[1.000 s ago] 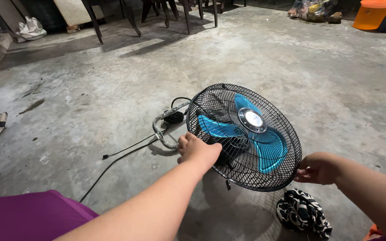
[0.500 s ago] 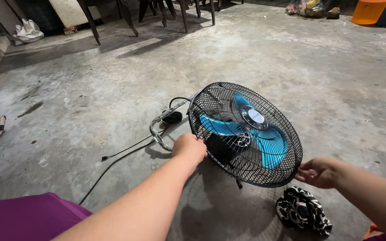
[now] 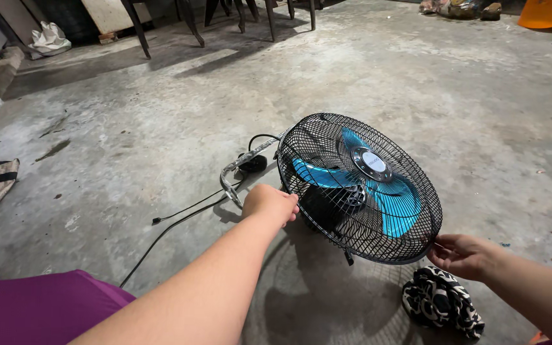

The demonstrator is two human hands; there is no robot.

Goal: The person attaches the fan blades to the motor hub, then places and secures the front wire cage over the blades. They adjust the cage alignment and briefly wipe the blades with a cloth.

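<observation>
The fan (image 3: 360,188) sits on the concrete floor (image 3: 129,147) just in front of me, its black wire cage tilted back so the round face looks up and to the right. Behind the mesh I see blue blades and a round silver cap at the hub. My left hand (image 3: 269,203) is curled over the cage's left rim, fingers (image 3: 287,206) hooked into the wires beside the dark motor housing. My right hand (image 3: 460,254) pinches the lower right edge of the cage between thumb and fingertips. So both of my hands grip the fan, 1 on each side. A bent chrome stand tube (image 3: 245,167) runs out from behind the cage to the left, and a black power cord (image 3: 172,223) trails from there across the floor. A black-and-white patterned cloth (image 3: 441,300) lies bunched just below my right hand, near the fan's shadow.
</observation>
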